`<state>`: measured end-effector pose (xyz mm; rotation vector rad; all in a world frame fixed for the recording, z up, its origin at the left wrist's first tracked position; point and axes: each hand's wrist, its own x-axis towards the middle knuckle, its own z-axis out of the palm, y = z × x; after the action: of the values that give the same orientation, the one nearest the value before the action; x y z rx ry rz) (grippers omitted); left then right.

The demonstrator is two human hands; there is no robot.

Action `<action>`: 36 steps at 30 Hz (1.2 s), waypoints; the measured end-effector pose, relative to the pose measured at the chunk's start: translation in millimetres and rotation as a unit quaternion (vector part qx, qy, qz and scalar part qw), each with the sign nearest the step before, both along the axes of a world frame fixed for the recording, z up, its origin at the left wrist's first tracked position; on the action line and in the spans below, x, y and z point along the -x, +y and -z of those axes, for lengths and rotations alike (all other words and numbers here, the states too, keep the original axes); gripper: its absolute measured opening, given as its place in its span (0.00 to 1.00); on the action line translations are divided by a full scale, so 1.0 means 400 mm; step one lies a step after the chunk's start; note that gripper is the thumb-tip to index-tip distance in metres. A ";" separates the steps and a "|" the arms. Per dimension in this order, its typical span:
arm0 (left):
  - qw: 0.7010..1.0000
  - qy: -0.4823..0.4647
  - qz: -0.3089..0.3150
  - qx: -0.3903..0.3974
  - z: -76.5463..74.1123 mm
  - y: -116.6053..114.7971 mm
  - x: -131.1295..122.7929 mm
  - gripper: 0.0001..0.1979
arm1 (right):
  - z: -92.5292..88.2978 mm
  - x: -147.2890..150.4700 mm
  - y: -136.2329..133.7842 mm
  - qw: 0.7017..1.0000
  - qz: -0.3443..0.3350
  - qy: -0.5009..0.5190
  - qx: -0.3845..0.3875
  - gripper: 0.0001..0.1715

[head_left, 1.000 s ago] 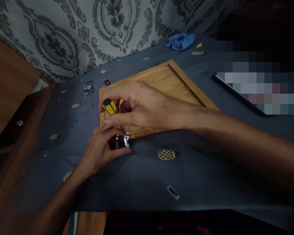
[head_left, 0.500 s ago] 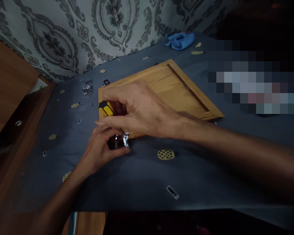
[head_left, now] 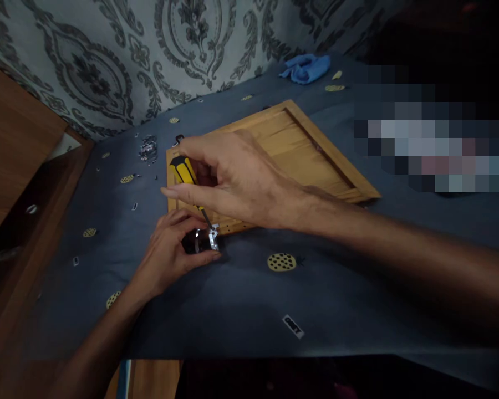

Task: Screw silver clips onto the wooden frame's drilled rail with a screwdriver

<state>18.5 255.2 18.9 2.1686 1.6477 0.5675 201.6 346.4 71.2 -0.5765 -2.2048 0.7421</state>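
My right hand (head_left: 241, 180) is closed around a screwdriver (head_left: 183, 169) with a yellow and black handle, its thumb stretched out along the near side. The shaft slants down to a silver metal hinge (head_left: 213, 239), where the tip meets it. My left hand (head_left: 170, 244) grips the hinge between thumb and fingers at the near left edge of a framed wooden panel (head_left: 303, 152). Small dark holes dot the panel's edge beside the hinge. My right hand and forearm cover much of the panel's near left part.
On the dark blue patterned cloth (head_left: 241, 310), a pile of small metal parts (head_left: 148, 149) lies left of the panel. A blue rag (head_left: 305, 69) is crumpled at the back, near a patterned curtain (head_left: 191, 44). Wooden furniture (head_left: 20, 149) borders the left side.
My right hand has shifted slightly up, and its fingers have loosened around the screwdriver, so more of handle and shaft shows. My left hand and the hinge have stayed in place.
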 end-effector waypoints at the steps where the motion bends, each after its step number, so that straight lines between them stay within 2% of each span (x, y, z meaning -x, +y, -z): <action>1: 1.000 0.000 -0.001 0.000 -0.001 0.001 0.000 0.14 | 0.000 0.000 -0.001 1.000 0.004 -0.003 0.001 0.16; 4: 1.000 0.000 0.002 0.001 -0.002 0.002 -0.001 0.14 | 0.000 0.000 0.000 1.000 0.008 -0.002 -0.004 0.16; 9: 1.000 -0.003 0.009 -0.003 -0.002 0.002 -0.001 0.14 | 0.010 0.002 0.008 1.000 -0.001 -0.004 0.002 0.23; 14: 1.000 0.004 0.002 -0.004 -0.002 0.000 -0.001 0.14 | 0.011 0.004 0.009 1.000 -0.022 0.000 0.007 0.23; 21: 0.999 0.022 -0.032 -0.005 0.005 -0.004 0.001 0.17 | -0.009 -0.011 0.008 0.995 -0.091 -0.019 0.043 0.16; 26: 0.999 0.030 -0.018 0.000 -0.002 -0.001 0.001 0.16 | -0.025 -0.032 0.018 0.978 -0.190 -0.013 0.087 0.02; 29: 0.999 0.033 -0.020 0.002 -0.004 -0.001 0.000 0.16 | -0.035 -0.043 0.021 0.963 -0.239 -0.026 0.125 0.07; 32: 0.999 0.032 -0.021 -0.001 -0.002 -0.003 0.001 0.16 | -0.032 -0.043 0.021 0.967 -0.225 -0.018 0.119 0.11; 36: 0.999 0.035 -0.024 -0.012 0.005 -0.005 0.004 0.17 | -0.011 -0.031 0.020 0.980 -0.187 0.005 0.061 0.12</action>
<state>16.9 253.3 16.9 2.1942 1.7416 0.5338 213.9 354.4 75.4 -0.2133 -2.2978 1.0766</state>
